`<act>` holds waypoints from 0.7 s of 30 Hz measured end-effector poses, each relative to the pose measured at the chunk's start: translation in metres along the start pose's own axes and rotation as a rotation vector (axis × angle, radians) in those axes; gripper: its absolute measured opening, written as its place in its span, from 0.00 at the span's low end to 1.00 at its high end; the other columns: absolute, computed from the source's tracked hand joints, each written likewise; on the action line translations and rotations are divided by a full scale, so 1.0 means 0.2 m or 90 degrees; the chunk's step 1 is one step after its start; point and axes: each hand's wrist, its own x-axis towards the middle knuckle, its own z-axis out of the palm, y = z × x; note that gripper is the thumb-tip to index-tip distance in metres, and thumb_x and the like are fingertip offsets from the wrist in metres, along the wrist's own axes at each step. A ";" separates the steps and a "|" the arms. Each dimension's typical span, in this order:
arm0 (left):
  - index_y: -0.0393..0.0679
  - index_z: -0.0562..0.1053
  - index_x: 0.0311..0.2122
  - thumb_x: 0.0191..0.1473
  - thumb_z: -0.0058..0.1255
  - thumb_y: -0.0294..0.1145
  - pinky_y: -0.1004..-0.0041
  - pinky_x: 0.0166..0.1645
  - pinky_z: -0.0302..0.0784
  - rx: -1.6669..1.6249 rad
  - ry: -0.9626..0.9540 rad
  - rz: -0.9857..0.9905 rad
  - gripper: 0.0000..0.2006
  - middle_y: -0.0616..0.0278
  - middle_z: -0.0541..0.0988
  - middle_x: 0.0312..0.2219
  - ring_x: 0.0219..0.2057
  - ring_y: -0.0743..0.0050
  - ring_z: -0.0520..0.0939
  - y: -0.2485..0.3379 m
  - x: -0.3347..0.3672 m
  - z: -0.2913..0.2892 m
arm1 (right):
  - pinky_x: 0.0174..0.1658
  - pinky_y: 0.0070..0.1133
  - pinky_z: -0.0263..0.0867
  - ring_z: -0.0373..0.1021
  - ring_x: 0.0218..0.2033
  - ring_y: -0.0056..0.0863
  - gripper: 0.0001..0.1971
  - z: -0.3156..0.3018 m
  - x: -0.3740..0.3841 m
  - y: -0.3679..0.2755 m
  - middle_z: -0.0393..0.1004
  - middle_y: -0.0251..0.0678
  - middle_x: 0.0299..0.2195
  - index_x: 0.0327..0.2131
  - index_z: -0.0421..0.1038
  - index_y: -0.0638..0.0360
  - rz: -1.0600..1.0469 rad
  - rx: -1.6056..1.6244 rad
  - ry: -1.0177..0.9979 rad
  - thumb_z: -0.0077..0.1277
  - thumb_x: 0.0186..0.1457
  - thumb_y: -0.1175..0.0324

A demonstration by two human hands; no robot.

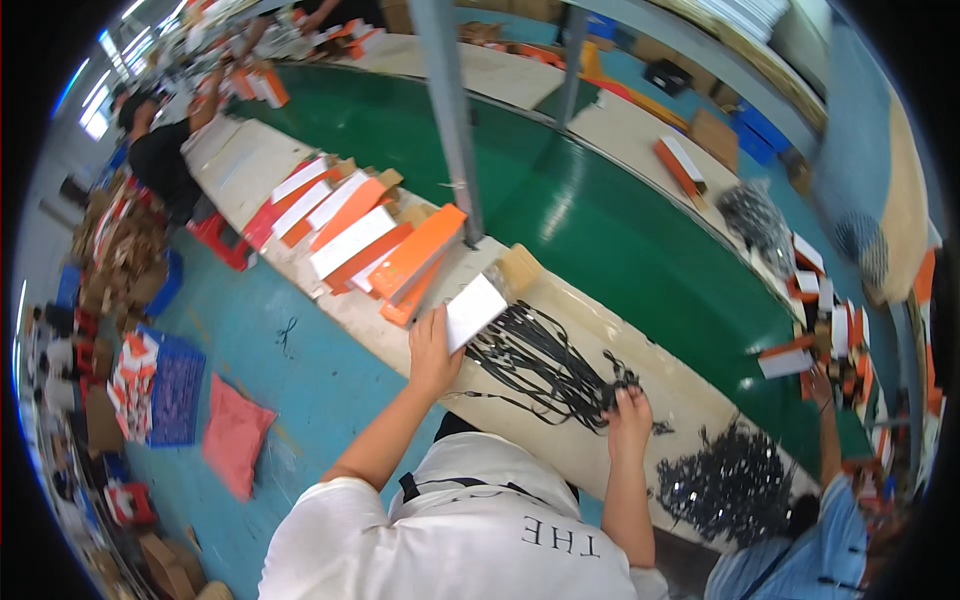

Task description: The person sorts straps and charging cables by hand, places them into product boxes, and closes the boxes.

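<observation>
My left hand (pixel 434 355) is wrapped round the near side of a small white box (pixel 476 312). The box is tilted, and a brown cardboard flap stands out at its far end. On the worktable beside it lies a long bundle of flat black cords (pixel 545 365) with small shiny ends. Farther right, my right hand (pixel 628 418) pinches the gathered right end of these cords. A row of orange and white boxes (pixel 370 235) leans in a stack to the left of my left hand.
A green conveyor belt (pixel 590 200) runs beyond the worktable, with a grey metal post (pixel 448 110) at its near edge. A heap of small black shiny parts (pixel 725 485) lies at right. Co-workers sit at far left and lower right. A blue crate (pixel 175 385) and pink bag (pixel 235 435) are on the floor.
</observation>
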 end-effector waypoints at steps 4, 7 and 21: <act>0.33 0.58 0.51 0.31 0.54 0.22 0.57 0.49 0.58 -0.177 -0.076 0.229 0.35 0.48 0.64 0.44 0.45 0.49 0.65 0.20 -0.10 -0.11 | 0.27 0.17 0.65 0.66 0.25 0.19 0.05 0.21 0.03 -0.17 0.69 0.29 0.26 0.33 0.66 0.63 -0.178 -0.162 -0.091 0.47 0.50 0.76; 0.35 0.59 0.51 0.30 0.53 0.21 0.58 0.48 0.59 -0.209 -0.073 0.315 0.35 0.51 0.65 0.42 0.43 0.51 0.67 0.35 -0.11 -0.18 | 0.31 0.19 0.66 0.67 0.28 0.20 0.07 0.26 0.00 -0.24 0.70 0.27 0.29 0.35 0.67 0.66 -0.510 -0.642 -0.143 0.46 0.51 0.75; 0.42 0.63 0.50 0.29 0.51 0.22 0.57 0.49 0.57 -0.233 -0.162 0.432 0.34 0.55 0.64 0.41 0.44 0.55 0.65 0.74 -0.19 0.10 | 0.46 0.26 0.59 0.65 0.43 0.40 0.24 -0.17 -0.12 -0.32 0.69 0.44 0.41 0.46 0.63 0.61 -0.229 -0.803 -0.202 0.53 0.45 0.61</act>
